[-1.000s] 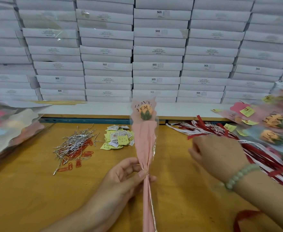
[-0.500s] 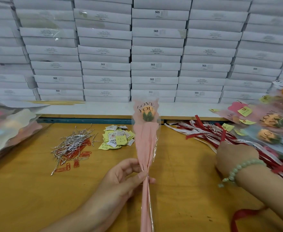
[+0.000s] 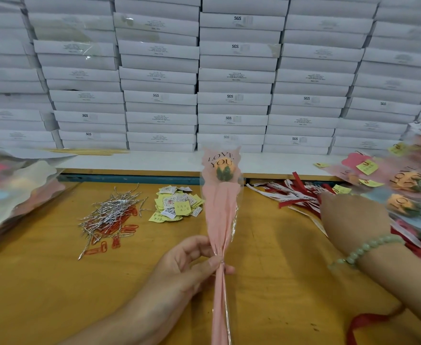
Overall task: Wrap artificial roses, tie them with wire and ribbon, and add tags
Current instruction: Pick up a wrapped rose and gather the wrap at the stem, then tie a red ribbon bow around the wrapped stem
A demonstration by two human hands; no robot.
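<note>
Centrally, left hand (image 3: 189, 267) pinches wrapped rose (image 3: 220, 210), right hand (image 3: 353, 215) over ribbons (image 3: 296, 195).

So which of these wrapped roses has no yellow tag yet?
The pink-wrapped rose that the left hand holds upright; the roses lying at the right carry yellow tags.

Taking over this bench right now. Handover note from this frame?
Left hand: pinches the wrapped rose at its gathered neck and holds it upright.
Right hand: on the ribbon pile; its fingers are hidden, so the grip is unclear.
Table: wire ties and tags lie to the left of the rose, finished roses at far right.
Done: rose wrapped; a silver wire appears twisted at the neck.
Left: tie the ribbon, add a tag.
</note>
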